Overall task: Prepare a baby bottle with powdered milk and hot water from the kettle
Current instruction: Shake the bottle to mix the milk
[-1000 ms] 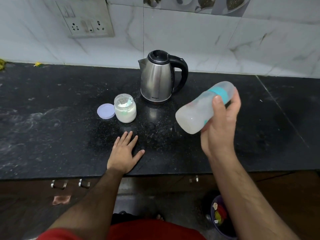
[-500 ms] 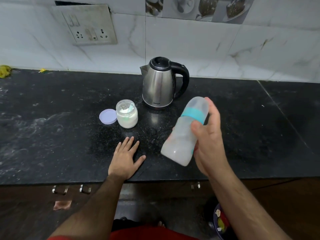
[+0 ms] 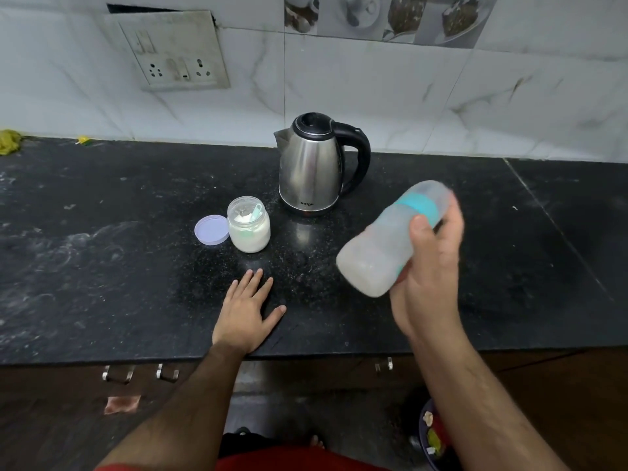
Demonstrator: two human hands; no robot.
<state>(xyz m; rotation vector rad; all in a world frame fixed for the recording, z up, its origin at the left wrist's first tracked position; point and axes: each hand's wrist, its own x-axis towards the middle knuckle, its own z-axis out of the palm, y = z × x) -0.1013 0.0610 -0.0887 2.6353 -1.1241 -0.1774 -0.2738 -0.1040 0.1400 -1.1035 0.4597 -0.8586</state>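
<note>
While R hand grips milky bottle, jar w/ powder

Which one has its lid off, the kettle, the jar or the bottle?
The powder jar. Its purple lid lies flat on the counter beside it. The kettle has its black lid on, and the baby bottle has its cap on.

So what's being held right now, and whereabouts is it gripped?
The right hand grips the baby bottle around its middle, just below the teal ring, bottle tilted. The left hand lies flat on the counter, holding nothing.
</note>
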